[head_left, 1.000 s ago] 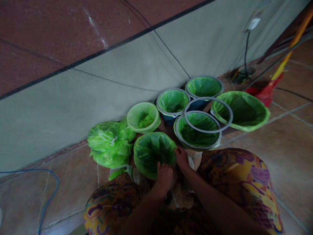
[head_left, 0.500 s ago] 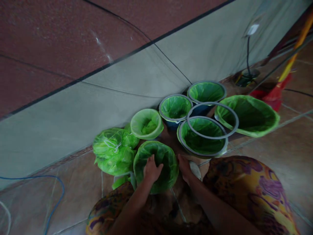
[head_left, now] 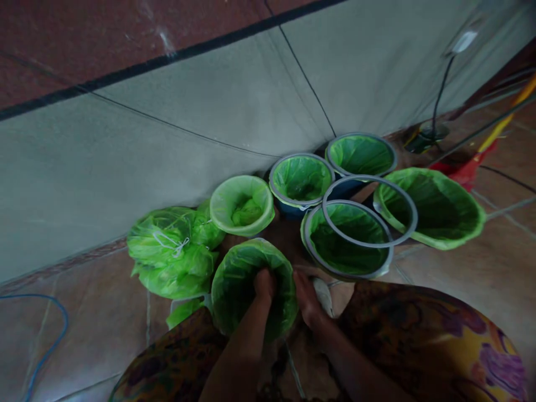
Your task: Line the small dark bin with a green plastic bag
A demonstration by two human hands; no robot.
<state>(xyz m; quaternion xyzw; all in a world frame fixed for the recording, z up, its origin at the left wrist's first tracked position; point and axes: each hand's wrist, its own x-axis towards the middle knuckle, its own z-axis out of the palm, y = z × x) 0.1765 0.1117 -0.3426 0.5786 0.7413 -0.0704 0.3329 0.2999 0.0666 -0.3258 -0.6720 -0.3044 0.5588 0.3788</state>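
A small bin lined with a green plastic bag (head_left: 238, 285) stands on the floor right in front of me. My left hand (head_left: 264, 286) reaches down inside its mouth and presses the liner; its fingers are hidden in the bag. My right hand (head_left: 307, 298) grips the bin's near right rim over the liner. A white object (head_left: 323, 295) lies just right of that hand.
Several other green-lined bins stand behind: a pale one (head_left: 242, 204), two grey-rimmed ones (head_left: 300, 180) (head_left: 360, 155), a larger one (head_left: 347, 245) with a loose grey ring (head_left: 369, 211) on it, a wide one (head_left: 431, 206). Tied green bags (head_left: 170, 257) sit left. Wall behind; blue cable (head_left: 46, 346) far left.
My left hand has moved from the bin's near outside, over the rim, and down into the liner. My right hand has stayed at the right rim. The view has shifted slightly.
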